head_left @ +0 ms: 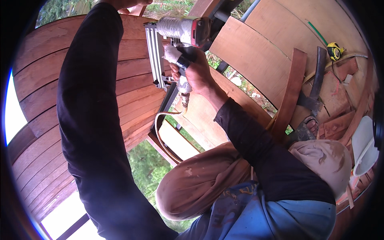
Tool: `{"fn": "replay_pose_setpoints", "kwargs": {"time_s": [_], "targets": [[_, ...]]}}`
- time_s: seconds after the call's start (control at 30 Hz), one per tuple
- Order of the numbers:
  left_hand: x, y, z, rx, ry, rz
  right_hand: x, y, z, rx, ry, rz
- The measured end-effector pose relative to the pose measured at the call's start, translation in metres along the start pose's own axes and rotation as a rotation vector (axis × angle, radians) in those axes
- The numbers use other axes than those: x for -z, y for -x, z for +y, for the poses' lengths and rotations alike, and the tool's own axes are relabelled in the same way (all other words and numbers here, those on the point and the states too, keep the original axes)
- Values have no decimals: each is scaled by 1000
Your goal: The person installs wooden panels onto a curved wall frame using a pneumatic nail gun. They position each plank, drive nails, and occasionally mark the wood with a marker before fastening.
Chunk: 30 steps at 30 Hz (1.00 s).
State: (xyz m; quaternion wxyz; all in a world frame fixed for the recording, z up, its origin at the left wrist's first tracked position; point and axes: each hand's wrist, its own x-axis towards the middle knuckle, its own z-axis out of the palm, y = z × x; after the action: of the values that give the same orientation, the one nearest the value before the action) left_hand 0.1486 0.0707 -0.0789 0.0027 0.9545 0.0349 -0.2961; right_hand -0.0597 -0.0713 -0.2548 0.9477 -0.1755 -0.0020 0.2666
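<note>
Head view: we see a plank wall spreading left of the nail gun.
Left hand: above-left of the nail gun, cropped; we cannot tell its grip.
Hose: below the nail gun, joined to it.
Right hand: we have it closed around the nail gun's handle.
Tape measure: yellow, well right of the nail gun.

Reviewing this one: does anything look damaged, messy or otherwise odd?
Yes. The nail gun looks patched: its body and handle are raggedly wrapped, suggesting makeshift repair. At the right, wood offcuts lie jumbled near the yellow tape measure, which looks untidy.
</note>
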Motion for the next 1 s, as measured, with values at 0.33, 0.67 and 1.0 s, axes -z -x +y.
{"fn": "replay_pose_setpoints", "kwargs": {"time_s": [0.33,0.67,1.0], "targets": [[-9,-28,-40,-32,-374,176,-3,-7,8,1,7,33],[-8,-15,-17,-20,-340,163,-3,-7,7,-7,3,30],[-11,-13,-11,3,-435,228,-3,-6,11,-2,53,-2]]}}
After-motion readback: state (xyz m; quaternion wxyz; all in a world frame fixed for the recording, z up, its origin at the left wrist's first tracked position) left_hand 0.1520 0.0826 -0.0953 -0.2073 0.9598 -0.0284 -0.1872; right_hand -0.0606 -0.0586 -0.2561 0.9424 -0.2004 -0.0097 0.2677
